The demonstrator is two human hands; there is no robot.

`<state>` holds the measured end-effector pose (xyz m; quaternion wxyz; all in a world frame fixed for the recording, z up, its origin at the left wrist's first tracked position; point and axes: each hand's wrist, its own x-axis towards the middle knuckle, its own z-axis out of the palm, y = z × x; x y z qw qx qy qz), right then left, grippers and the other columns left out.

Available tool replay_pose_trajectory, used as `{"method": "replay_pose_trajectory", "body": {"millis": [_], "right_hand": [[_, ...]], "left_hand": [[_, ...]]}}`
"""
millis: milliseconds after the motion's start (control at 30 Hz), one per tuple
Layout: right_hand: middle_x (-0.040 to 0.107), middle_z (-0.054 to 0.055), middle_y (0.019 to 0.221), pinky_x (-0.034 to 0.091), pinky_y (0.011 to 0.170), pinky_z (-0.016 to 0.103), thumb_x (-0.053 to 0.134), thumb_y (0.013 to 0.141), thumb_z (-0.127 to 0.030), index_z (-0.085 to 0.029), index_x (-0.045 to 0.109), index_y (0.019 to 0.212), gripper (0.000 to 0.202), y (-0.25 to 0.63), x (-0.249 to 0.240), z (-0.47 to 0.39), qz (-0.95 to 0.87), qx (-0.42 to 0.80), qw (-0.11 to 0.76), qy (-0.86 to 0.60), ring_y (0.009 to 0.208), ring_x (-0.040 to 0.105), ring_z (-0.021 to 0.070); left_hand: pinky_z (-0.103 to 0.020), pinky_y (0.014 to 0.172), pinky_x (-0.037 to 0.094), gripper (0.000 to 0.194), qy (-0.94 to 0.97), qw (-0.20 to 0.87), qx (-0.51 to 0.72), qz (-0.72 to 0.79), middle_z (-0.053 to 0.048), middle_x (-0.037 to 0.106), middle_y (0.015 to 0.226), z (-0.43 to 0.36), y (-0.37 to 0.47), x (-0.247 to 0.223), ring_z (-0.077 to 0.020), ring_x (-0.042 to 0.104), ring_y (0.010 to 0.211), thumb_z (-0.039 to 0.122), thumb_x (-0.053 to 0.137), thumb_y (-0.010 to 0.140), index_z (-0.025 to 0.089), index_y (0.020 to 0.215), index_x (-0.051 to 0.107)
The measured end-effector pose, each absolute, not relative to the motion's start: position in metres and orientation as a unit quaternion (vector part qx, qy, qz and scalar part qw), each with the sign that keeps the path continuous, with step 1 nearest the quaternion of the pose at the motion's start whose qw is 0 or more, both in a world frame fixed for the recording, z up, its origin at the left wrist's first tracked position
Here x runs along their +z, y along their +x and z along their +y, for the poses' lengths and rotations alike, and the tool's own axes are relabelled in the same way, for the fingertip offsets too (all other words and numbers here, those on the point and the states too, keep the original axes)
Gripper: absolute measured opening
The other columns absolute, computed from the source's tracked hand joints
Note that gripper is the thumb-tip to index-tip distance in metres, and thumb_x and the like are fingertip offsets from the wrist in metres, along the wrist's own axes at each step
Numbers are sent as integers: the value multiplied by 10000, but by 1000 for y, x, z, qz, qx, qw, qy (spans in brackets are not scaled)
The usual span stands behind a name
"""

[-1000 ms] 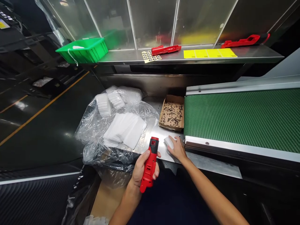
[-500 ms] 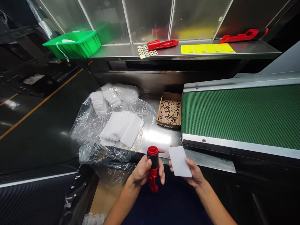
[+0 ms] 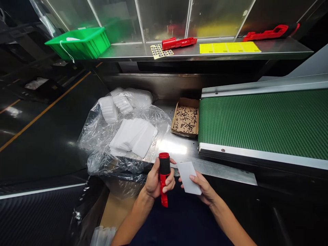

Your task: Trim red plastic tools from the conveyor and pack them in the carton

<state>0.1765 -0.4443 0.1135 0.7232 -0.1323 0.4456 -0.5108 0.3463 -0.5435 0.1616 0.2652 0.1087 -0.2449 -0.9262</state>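
Note:
A red and black tubular part [image 3: 164, 167] stands nearly upright in my left hand [image 3: 153, 181], its round red end on top and its narrow red end pointing down. The fingers wrap around its middle, with the index finger reaching toward the right. Just to the right, my right hand [image 3: 204, 188] grips a white rectangular sheet or pouch [image 3: 189, 177], thumb on its front face and fingertips showing past its left edge. A stack of similar white pieces [image 3: 133, 137] lies on clear plastic on the metal table [image 3: 170, 145].
Beyond the table's middle sits a cardboard tray [image 3: 186, 119] of small black pieces, beside a green conveyor [image 3: 261, 123]. The shelf [image 3: 128, 51] above holds a green bin [image 3: 79, 43], round stickers [image 3: 160, 52], red parts [image 3: 179, 43] and yellow labels [image 3: 229, 47].
My left hand has closed its fingers more around the red and black part, which has turned and risen slightly. My right hand has moved left with the white piece, closer to it.

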Motion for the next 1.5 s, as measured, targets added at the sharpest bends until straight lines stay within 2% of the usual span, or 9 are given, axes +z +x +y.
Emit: {"method": "replay_pose_trajectory", "body": {"millis": [233, 333, 433, 533, 667, 800, 1033, 1333, 1500], "right_hand": [[702, 116, 1097, 559, 795, 364, 805, 676, -572, -190, 628, 1185, 661, 185, 105, -430, 473, -489, 726, -102, 917, 693, 258], [709, 119, 1083, 556, 780, 361, 787, 691, -600, -183, 644, 1160, 643, 190, 103, -423, 467, -481, 737, -87, 882, 698, 247], [725, 114, 999, 555, 734, 333, 779, 664, -661, -167, 650, 1138, 697, 191, 106, -423, 471, -479, 739, -57, 788, 696, 216], [725, 107, 944, 555, 719, 329, 789, 648, -664, -155, 664, 1086, 682, 189, 112, -425, 475, -499, 722, -61, 760, 689, 212], [717, 83, 894, 552, 775, 349, 865, 621, -498, -151, 686, 1009, 550, 193, 125, -430, 467, -563, 677, -84, 777, 691, 228], [717, 89, 985, 560, 800, 421, 875, 584, -396, -187, 664, 1119, 612, 205, 143, -439, 444, -630, 633, -74, 783, 698, 264], [641, 99, 1278, 554, 809, 432, 809, 616, -305, -294, 601, 1264, 681, 202, 156, -441, 340, -710, 608, -106, 1057, 650, 322], [643, 148, 1246, 507, 826, 467, 775, 711, -362, -251, 494, 1374, 728, 192, 152, -437, 349, -628, 623, -310, 893, 666, 277], [677, 154, 1157, 509, 836, 478, 779, 685, -429, -195, 539, 1335, 731, 190, 157, -451, 344, -616, 650, -282, 846, 671, 276]], "left_hand": [[-217, 499, 396, 410, 149, 269, -926, -218, 22, 535, 642, -548, 342, 171, -72, 432, 394, 509, 521, 960, 195, 1214, 591], [-266, 600, 500, 420, 199, 289, -916, -193, -17, 622, 766, -552, 339, 174, -134, 598, 561, 433, 666, 893, 191, 1229, 591], [-394, 778, 573, 344, 238, 314, -901, -181, -90, 685, 951, -554, 335, 176, -216, 678, 765, 397, 717, 858, 140, 1078, 652], [-472, 900, 558, 326, 252, 376, -876, -169, -119, 688, 1052, -555, 328, 178, -266, 676, 931, 379, 770, 819, 137, 1015, 676], [-465, 1004, 513, 396, 264, 461, -829, -175, -52, 691, 1038, -554, 320, 178, -280, 618, 1136, 337, 862, 729, 213, 1062, 688], [-483, 1108, 429, 513, 285, 514, -788, -184, -25, 692, 1040, -552, 313, 176, -301, 523, 1281, 321, 911, 659, 256, 1116, 686], [-438, 1152, 393, 401, 289, 565, -752, -180, -3, 700, 1121, -551, 314, 167, -289, 500, 1315, 311, 936, 616, 286, 958, 728], [-435, 1110, 443, 447, 308, 571, -731, -212, -33, 683, 1187, -546, 317, 168, -296, 472, 1341, 446, 896, 654, 287, 1025, 703], [-481, 1106, 430, 471, 313, 549, -732, -254, -66, 648, 1270, -542, 318, 167, -324, 496, 1314, 524, 868, 656, 275, 1023, 709]]}}
